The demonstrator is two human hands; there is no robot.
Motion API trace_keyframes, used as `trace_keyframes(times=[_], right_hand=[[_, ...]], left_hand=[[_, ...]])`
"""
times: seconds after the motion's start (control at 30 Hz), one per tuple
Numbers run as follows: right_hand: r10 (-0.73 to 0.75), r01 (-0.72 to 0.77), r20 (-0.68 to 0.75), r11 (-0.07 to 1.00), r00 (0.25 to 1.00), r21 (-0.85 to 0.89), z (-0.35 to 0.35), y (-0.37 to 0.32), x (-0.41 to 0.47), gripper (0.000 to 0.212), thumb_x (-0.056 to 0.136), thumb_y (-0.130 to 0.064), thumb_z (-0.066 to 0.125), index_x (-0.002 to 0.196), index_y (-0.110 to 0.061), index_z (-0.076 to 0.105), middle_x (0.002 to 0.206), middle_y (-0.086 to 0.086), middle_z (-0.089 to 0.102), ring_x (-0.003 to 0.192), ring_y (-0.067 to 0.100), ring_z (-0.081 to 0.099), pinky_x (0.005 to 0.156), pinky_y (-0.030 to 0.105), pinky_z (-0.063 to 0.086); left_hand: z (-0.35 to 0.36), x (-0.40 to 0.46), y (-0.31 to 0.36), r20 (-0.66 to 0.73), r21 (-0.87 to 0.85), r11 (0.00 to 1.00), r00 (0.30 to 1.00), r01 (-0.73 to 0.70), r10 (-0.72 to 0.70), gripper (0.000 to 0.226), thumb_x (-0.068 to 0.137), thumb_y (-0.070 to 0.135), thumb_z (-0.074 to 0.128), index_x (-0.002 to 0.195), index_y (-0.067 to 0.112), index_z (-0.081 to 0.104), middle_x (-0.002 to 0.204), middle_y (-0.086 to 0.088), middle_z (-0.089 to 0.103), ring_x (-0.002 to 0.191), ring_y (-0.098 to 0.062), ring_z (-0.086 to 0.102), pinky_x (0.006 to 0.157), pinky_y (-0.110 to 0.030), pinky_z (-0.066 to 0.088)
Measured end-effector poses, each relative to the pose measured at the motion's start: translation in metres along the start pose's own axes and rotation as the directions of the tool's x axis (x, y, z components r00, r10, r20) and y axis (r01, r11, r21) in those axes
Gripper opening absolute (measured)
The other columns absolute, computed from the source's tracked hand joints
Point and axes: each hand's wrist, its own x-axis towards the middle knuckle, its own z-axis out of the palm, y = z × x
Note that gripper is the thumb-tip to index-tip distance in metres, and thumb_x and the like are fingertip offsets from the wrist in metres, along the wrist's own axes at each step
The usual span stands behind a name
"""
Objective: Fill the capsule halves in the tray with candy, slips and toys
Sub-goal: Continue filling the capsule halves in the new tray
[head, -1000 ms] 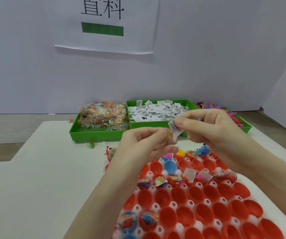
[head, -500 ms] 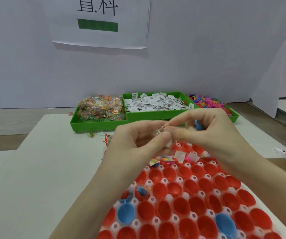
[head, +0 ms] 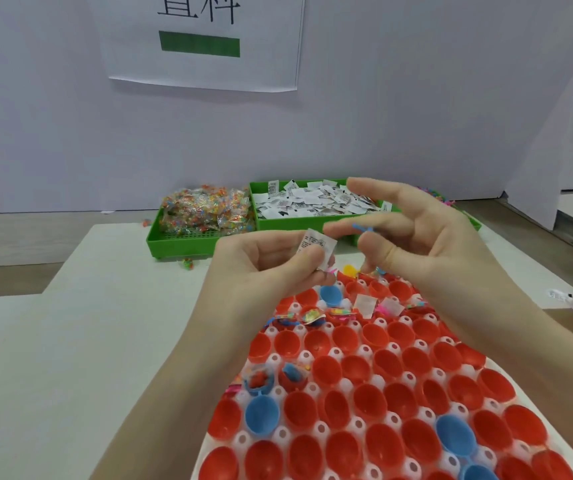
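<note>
A white slip (head: 317, 244) is pinched between the thumb and forefinger of the left hand (head: 271, 268), held above the far end of the tray (head: 344, 379); its upper edge stands free with print facing the camera, while its lower part is covered by the thumb, so its full length cannot be read, though it stands roughly upright and leans a little to the right. Something pink shows just under the left fingers, too small to identify. A small blue toy (head: 364, 229) is held among the fingers of the right hand (head: 427, 244), its thin blue bar lying nearly level and pointing left toward the slip; most of it is hidden, and the forefinger is stretched out above. The two hands are near each other but apart. Below them the tray holds rows of red capsule halves (head: 361, 370) and a few blue ones, open side up; those in the far rows hold candy and slips, partly hidden by the hands. The tray's near and right edges are cut off. Beyond, green bins (head: 188, 242) hold candy (head: 205, 213) and slips; a third bin is largely hidden behind the right hand.
</note>
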Motion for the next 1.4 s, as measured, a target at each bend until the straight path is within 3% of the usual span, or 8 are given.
trace_keyframes(times=[0.2, 0.33, 0.5, 0.63, 0.77, 1.1, 1.27, 1.4], right_hand=[[-0.125, 0.116, -0.05, 0.983, 0.991, -0.142, 0.0, -0.004, -0.006, 0.048, 0.068, -0.02, 0.062, 0.111, -0.039, 0.051, 0.097, -0.035, 0.061, 0.083, -0.004, 0.067, 0.068, 0.01, 0.051], [-0.158, 0.149, -0.023, 0.963, 0.987, -0.224, -0.003, -0.005, -0.007, 0.055, 0.072, -0.008, 0.07, 0.11, -0.042, 0.05, 0.108, -0.021, 0.062, 0.084, -0.004, 0.067, 0.074, 0.012, 0.052], [-0.26, 0.233, -0.01, 0.879, 0.965, -0.417, -0.005, -0.009, -0.003, 0.024, 0.066, -0.021, 0.066, 0.089, -0.025, 0.067, 0.091, -0.011, 0.065, 0.081, -0.001, 0.065, 0.071, 0.008, 0.05], [-0.284, 0.269, 0.037, 0.849, 0.958, -0.456, -0.008, -0.007, -0.003, 0.032, 0.066, -0.026, 0.074, 0.097, -0.022, 0.067, 0.073, -0.005, 0.068, 0.07, 0.012, 0.062, 0.062, 0.02, 0.049], [-0.308, 0.343, 0.154, 0.797, 0.939, -0.497, -0.011, -0.003, -0.001, 0.04, 0.076, -0.002, 0.056, 0.112, -0.018, 0.057, 0.078, -0.008, 0.06, 0.073, -0.005, 0.056, 0.067, 0.006, 0.041], [0.031, 0.01, 0.144, 0.96, 0.989, -0.28, -0.009, -0.006, 0.0, 0.03, 0.071, -0.007, 0.072, 0.091, -0.029, 0.066, 0.065, -0.008, 0.07, 0.059, 0.007, 0.065, 0.063, 0.017, 0.053], [0.047, -0.001, 0.107, 0.916, 0.993, -0.4, -0.001, 0.0, 0.002, 0.025, 0.071, -0.01, 0.075, 0.081, -0.033, 0.071, 0.065, -0.007, 0.071, 0.062, 0.024, 0.064, 0.062, 0.037, 0.051], [0.058, -0.033, 0.043, 0.898, 0.997, -0.438, 0.004, 0.013, 0.002, 0.025, 0.068, -0.014, 0.079, 0.075, -0.036, 0.07, 0.064, -0.011, 0.07, 0.06, 0.009, 0.064, 0.057, 0.023, 0.051]], left_hand=[[0.001, -0.001, 0.0, 0.018, 0.006, 1.0, 1.0, -0.001, 0.001, 0.014, 0.08, 0.002, 0.065, 0.079, 0.015, 0.069, 0.074, -0.001, 0.073, 0.063, -0.01, 0.07, 0.055, -0.011, 0.05], [0.001, -0.001, -0.001, 0.049, 0.025, 1.0, 0.999, 0.007, -0.008, 0.013, 0.08, 0.004, 0.065, 0.086, 0.013, 0.07, 0.078, -0.002, 0.074, 0.067, -0.012, 0.071, 0.058, -0.013, 0.052], [0.002, 0.0, -0.001, 0.034, 0.016, 1.0, 0.999, 0.017, -0.017, 0.013, 0.079, 0.003, 0.066, 0.084, 0.015, 0.07, 0.076, -0.001, 0.073, 0.064, -0.01, 0.07, 0.056, -0.013, 0.052], [0.0, 0.0, -0.003, 0.055, 0.013, 0.999, 0.997, 0.046, -0.046, 0.013, 0.079, 0.002, 0.066, 0.088, 0.011, 0.07, 0.077, -0.004, 0.074, 0.063, -0.011, 0.07, 0.056, -0.013, 0.052], [-0.001, 0.002, -0.005, 0.096, 0.013, 0.995, 0.991, 0.094, -0.095, 0.027, 0.074, 0.008, 0.069, 0.101, 0.007, 0.069, 0.081, -0.01, 0.074, 0.069, -0.017, 0.071, 0.059, -0.015, 0.053], [-0.014, 0.003, -0.003, 0.312, -0.096, 0.975, 0.936, 0.2, -0.162, 0.026, 0.062, 0.014, 0.064, 0.086, 0.011, 0.073, 0.079, -0.007, 0.074, 0.071, -0.017, 0.071, 0.06, -0.013, 0.053], [-0.015, 0.004, -0.005, 0.315, 0.055, 0.971, 0.918, 0.234, -0.24, 0.018, 0.078, 0.007, 0.062, 0.092, 0.006, 0.073, 0.088, -0.011, 0.073, 0.077, -0.016, 0.071, 0.066, -0.016, 0.055], [-0.011, 0.006, -0.011, 0.227, 0.285, 0.942, 0.942, 0.177, -0.245, 0.03, 0.087, 0.005, 0.059, 0.115, 0.013, 0.064, 0.086, -0.006, 0.074, 0.081, -0.01, 0.07, 0.075, -0.02, 0.056]])
